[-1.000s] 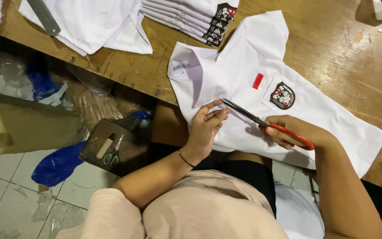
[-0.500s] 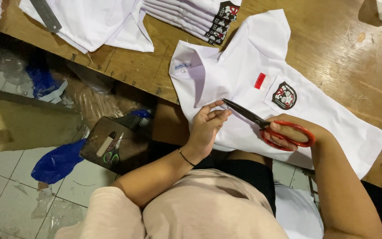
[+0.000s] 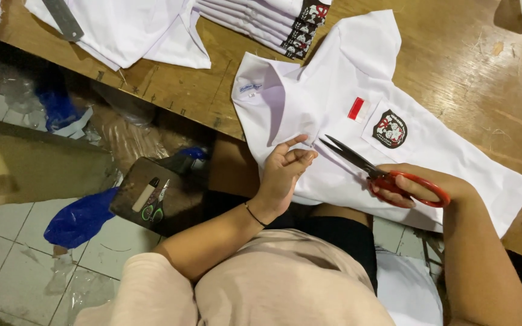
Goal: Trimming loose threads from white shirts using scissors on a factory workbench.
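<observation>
While the left hand pinches the front edge of the white short-sleeved shirt with chest badge on the wooden table | right hand grips red-handled scissors, blades parted, tips near the pinch | step: trimming at placket, I judge; next needs a careful snip clear of cloth | containers: dark tray below holds small snips.
</observation>
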